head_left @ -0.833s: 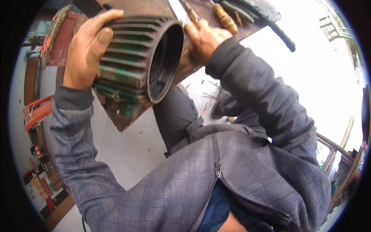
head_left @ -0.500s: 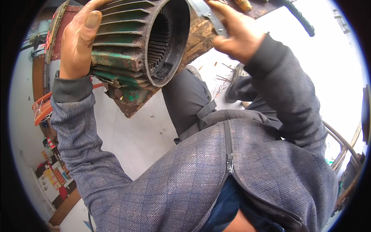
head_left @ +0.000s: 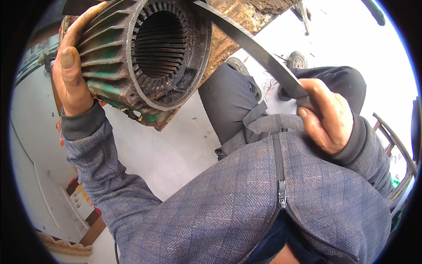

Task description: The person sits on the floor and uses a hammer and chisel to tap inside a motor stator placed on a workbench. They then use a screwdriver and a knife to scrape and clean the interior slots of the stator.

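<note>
A finned electric motor housing, its green paint worn and grimy, lies on its side at the upper left with its round open end toward me. Dark slotted stator teeth line the bore. My left hand is wrapped round the left side of the housing, thumb over the fins. In my right hand is one end of a long flat steel blade, pinched between thumb and fingers. The blade slants up and left, its far end by the upper rim of the housing; that tip's exact contact is hidden.
Beneath the housing is a worn wooden bench top, its edge running to the upper right. My legs and shoes are below it on the pale floor. A metal-framed chair stands at the right.
My right hand has drawn down and right, toward my body, with the blade, more of which now shows. The view has shifted, showing more of the bore. My left hand stays on the housing.
</note>
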`<move>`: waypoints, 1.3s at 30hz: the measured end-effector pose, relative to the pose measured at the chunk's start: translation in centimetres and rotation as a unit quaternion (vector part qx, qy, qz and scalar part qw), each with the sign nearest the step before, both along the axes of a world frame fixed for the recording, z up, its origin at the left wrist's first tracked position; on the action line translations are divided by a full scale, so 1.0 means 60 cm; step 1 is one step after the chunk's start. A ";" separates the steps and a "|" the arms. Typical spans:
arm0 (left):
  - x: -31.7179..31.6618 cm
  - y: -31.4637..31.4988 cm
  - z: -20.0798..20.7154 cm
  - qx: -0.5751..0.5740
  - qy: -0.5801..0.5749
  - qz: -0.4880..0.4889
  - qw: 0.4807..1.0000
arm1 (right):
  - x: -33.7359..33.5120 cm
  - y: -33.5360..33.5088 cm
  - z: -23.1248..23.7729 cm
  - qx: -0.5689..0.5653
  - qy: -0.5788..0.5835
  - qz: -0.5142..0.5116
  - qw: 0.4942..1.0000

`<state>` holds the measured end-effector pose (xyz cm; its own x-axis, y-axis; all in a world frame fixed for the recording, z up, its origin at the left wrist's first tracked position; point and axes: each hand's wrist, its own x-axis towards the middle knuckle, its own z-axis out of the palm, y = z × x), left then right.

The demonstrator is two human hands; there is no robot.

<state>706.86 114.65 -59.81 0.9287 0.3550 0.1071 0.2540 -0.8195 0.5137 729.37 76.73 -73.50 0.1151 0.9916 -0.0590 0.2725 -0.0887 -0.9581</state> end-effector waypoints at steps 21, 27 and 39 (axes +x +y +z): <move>-0.009 0.002 0.008 0.015 0.028 0.057 0.998 | -0.024 0.180 0.041 0.131 -0.313 0.126 0.932; -0.012 0.012 0.020 0.014 0.043 0.062 0.997 | -0.052 0.167 0.050 0.152 -0.410 0.124 0.891; 0.011 -0.014 0.008 0.007 0.031 0.046 0.998 | -0.076 0.205 0.061 0.052 -0.360 0.197 0.911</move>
<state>707.51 113.83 -59.33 0.8971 0.4383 0.0562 0.3597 -0.7982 0.4832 724.83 89.04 -69.84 -0.2783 0.9604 -0.0125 0.8240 0.2321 -0.5169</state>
